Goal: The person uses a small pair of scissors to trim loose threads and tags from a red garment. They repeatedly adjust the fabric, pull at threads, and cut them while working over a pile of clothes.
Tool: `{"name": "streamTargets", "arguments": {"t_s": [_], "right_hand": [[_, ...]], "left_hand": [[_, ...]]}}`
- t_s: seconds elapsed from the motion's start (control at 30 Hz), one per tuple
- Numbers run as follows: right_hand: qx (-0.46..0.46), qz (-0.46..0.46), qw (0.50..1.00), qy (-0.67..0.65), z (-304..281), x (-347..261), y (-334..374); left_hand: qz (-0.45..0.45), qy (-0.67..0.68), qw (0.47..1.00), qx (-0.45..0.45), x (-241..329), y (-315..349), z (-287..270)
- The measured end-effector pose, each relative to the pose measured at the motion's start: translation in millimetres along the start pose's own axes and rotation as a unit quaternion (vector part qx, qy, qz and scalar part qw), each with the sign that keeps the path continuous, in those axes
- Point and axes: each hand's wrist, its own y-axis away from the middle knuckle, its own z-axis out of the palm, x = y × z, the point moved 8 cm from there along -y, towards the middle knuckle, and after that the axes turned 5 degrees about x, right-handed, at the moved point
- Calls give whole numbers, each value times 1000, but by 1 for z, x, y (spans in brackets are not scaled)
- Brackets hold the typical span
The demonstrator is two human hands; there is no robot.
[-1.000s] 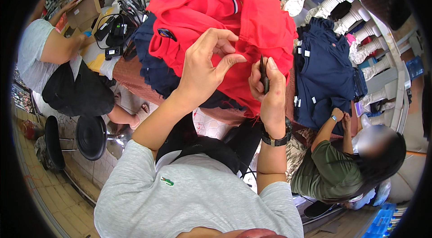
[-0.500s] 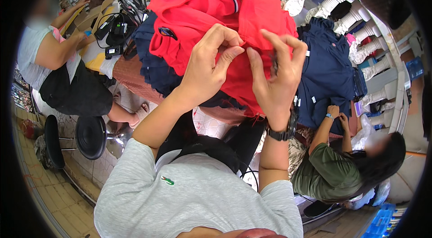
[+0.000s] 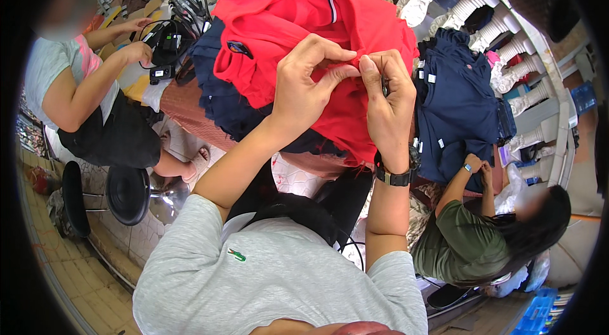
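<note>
A heap of red garments [image 3: 273, 12] lies before me on top of folded navy garments [image 3: 216, 110]. My left hand [image 3: 307, 81] pinches a bit of the red cloth between thumb and forefinger. Close beside it, fingertips almost touching, my right hand [image 3: 390, 94] is closed on the same red cloth. Something small and dark shows in the right palm, mostly hidden by the fingers. Loose red threads hang from the cloth's lower edge. A dark watch is on my right wrist.
More navy garments [image 3: 460, 94] lie to the right, where a co-worker in a green shirt [image 3: 466, 240] handles one. Another person stands at the left by black cables and devices [image 3: 168, 43]. White balusters [image 3: 415, 5] line the far side. A black stool [image 3: 127, 192] stands lower left.
My right hand's raised, spread fingers have come down and closed at the red cloth beside my left hand. The person at the left has brought both hands toward the black devices.
</note>
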Motion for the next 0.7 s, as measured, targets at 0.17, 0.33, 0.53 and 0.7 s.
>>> {"name": "streamTargets", "arguments": {"t_s": [0.17,0.33,0.53,0.7], "right_hand": [[-23,117,987,-111,-1,18,7],[0,123,987,-107,0,19,13],[-68,154,970,-177,7,-29,43],[-116,280,931,-202,35,4,66]], "left_hand": [[-100,50,993,-38,-15,3,-2],[-196,165,964,-70,-28,13,-2],[-211,160,963,-59,-15,16,-14],[-205,144,966,-70,-14,22,-21]]}}
